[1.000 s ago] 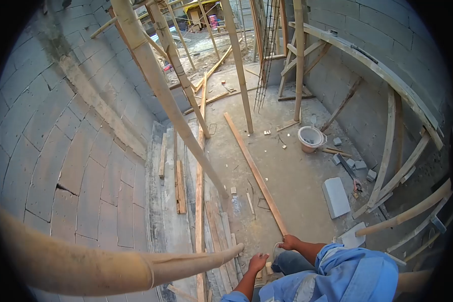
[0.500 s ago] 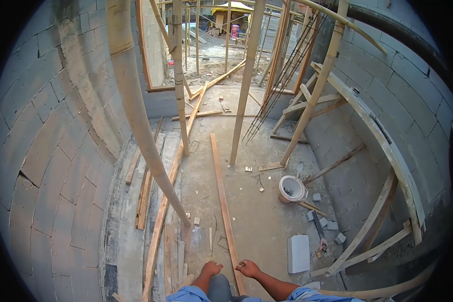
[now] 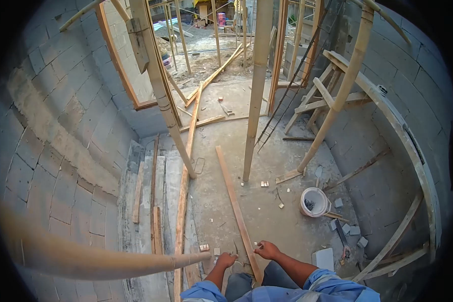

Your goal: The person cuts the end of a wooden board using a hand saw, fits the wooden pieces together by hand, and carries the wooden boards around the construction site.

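Note:
Low in the view, my left hand (image 3: 226,259) has its fingers pressed together beside the lower end of a bamboo pole (image 3: 136,266). Something thin and pale shows next to its fingertips, too small to name. On the other side of a long wooden plank (image 3: 234,201), my right hand (image 3: 267,249) is closed in a pinch near the plank's right edge; what it holds, if anything, is too small to tell. The plank lies on the concrete floor, its near end between my knees.
More planks (image 3: 182,216) lie along the left wall (image 3: 60,186). Bamboo poles (image 3: 256,90) stand ahead. At the right are a bucket (image 3: 314,202), a pale block (image 3: 323,258), a saw (image 3: 343,236), small grey blocks (image 3: 355,230) and a leaning wooden frame (image 3: 382,100).
The view has shifted and turned, and the bamboo pole at the lower left is back in view. Both hands stay low near the plank, with their fingers still drawn together.

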{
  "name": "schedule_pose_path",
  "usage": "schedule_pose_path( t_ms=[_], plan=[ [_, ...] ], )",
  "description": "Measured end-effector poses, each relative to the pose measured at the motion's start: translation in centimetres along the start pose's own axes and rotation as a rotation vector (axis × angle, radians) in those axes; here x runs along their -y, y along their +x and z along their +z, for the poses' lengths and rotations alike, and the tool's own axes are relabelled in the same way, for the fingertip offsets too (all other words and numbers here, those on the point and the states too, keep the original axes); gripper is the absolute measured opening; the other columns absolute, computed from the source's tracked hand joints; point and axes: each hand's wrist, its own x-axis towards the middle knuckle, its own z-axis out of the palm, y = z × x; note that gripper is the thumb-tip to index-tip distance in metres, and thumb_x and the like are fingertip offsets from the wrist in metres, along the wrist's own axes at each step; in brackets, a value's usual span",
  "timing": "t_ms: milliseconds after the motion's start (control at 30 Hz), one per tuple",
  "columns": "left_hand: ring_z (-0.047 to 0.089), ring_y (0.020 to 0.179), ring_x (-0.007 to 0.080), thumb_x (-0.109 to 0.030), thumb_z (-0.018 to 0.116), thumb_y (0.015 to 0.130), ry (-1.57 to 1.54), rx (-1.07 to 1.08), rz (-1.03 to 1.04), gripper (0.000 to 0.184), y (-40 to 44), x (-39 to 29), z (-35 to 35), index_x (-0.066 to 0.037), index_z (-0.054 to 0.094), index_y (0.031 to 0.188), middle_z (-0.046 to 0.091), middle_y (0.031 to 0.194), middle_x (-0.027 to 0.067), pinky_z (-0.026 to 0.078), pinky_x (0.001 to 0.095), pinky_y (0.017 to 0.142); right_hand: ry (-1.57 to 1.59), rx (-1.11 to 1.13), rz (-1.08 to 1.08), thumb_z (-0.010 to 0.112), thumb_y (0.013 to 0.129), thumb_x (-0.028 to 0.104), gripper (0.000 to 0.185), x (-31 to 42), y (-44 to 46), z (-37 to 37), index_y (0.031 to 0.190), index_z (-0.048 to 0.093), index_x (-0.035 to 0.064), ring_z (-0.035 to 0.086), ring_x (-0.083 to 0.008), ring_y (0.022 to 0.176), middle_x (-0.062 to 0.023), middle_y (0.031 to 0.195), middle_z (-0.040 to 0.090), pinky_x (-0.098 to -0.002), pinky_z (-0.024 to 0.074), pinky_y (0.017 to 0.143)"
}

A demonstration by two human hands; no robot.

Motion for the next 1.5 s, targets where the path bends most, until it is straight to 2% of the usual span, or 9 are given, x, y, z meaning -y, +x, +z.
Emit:
schedule_pose_path(
  t_ms=[200,433,600,900,1033,1100,1167,1400,1500],
  plan=[
    [0.058,0.130,0.0386,-0.059,0.065,0.085,-0.025,0.013,-0.010,0.080,10.5,-6.4,-9.6,0.002,0.062,0.137,0.061,0.138,0.0261,0.045,0.0435,0.111,0.143,-0.079,-0.037,0.077,0.086,0.048,0.065,4.9,13.8,-7.4,0.122,0.066,-0.0054,0.073,-0.0283,0.099,-0.0211,0.103,0.075,-0.0380,0.0567,0.087],
    [0.061,0.127,0.0382,-0.056,0.064,0.088,0.017,-0.068,-0.074,0.075,26.1,-15.4,-23.3,0.001,0.063,0.136,0.064,0.134,0.0253,0.047,0.0446,0.108,-0.055,0.175,-0.097,0.076,0.082,0.054,0.064,9.6,37.7,-16.4,0.116,0.071,0.0002,0.071,-0.0369,0.105,-0.0229,0.110,0.073,-0.0445,0.0544,0.093],
    [0.064,0.122,0.0384,-0.057,0.065,0.088,-0.131,-0.092,0.008,0.074,31.3,-23.5,-30.4,0.002,0.064,0.134,0.067,0.129,0.0242,0.048,0.0446,0.106,-0.160,0.112,-0.041,0.075,0.082,0.055,0.063,17.8,47.7,-23.2,0.113,0.073,0.0003,0.070,-0.0377,0.108,-0.0230,0.113,0.072,-0.0452,0.0540,0.094],
    [0.059,0.126,0.0399,-0.046,0.065,0.093,0.012,-0.250,0.286,0.064,40.1,-33.9,-58.1,-0.002,0.058,0.139,0.063,0.135,0.0234,0.046,0.0436,0.107,-0.117,0.075,-0.066,0.077,0.081,0.048,0.062,31.2,72.7,-29.1,0.111,0.072,-0.0049,0.069,-0.0401,0.110,-0.0285,0.115,0.071,-0.0447,0.0536,0.095],
    [0.059,0.126,0.0390,-0.045,0.066,0.093,0.209,-0.354,0.108,0.061,40.7,-32.7,-68.7,-0.003,0.059,0.136,0.064,0.132,0.0233,0.045,0.0430,0.108,-0.261,0.194,0.186,0.078,0.084,0.046,0.057,35.7,78.3,-34.4,0.114,0.072,-0.0023,0.070,-0.0385,0.109,-0.0257,0.116,0.072,-0.0461,0.0550,0.093],
    [0.060,0.125,0.0392,-0.045,0.067,0.091,0.223,-0.351,-0.038,0.061,41.5,-33.2,-73.1,-0.003,0.061,0.135,0.065,0.130,0.0232,0.045,0.0431,0.108,-0.243,0.207,0.125,0.077,0.084,0.045,0.057,38.0,81.5,-35.0,0.114,0.072,-0.0029,0.070,-0.0391,0.109,-0.0264,0.115,0.072,-0.0462,0.0553,0.093],
    [0.061,0.123,0.0400,-0.045,0.069,0.090,0.127,-0.325,-0.194,0.062,43.0,-33.8,-76.4,-0.003,0.061,0.135,0.067,0.128,0.0238,0.047,0.0429,0.106,-0.194,0.206,0.049,0.078,0.082,0.050,0.067,40.1,85.3,-35.9,0.119,0.069,-0.0057,0.069,-0.0394,0.110,-0.0272,0.113,0.072,-0.0443,0.0535,0.095],
    [0.065,0.123,0.0359,-0.048,0.073,0.086,-0.625,-0.436,-0.184,0.072,57.0,-31.4,-77.8,0.003,0.061,0.136,0.067,0.130,0.0246,0.050,0.0420,0.104,-0.306,0.256,-0.099,0.073,0.085,0.049,0.060,47.0,95.4,-43.3,0.116,0.070,-0.0024,0.068,-0.0394,0.111,-0.0256,0.114,0.072,-0.0460,0.0538,0.095],
    [0.062,0.126,0.0370,-0.052,0.072,0.087,-0.245,-0.166,-0.300,0.073,62.9,-32.2,-79.1,0.003,0.063,0.134,0.065,0.133,0.0254,0.048,0.0422,0.107,-0.511,0.320,-0.040,0.071,0.087,0.049,0.057,48.0,100.1,-49.9,0.115,0.070,0.0007,0.068,-0.0389,0.112,-0.0237,0.116,0.072,-0.0487,0.0543,0.093]
  ],
)
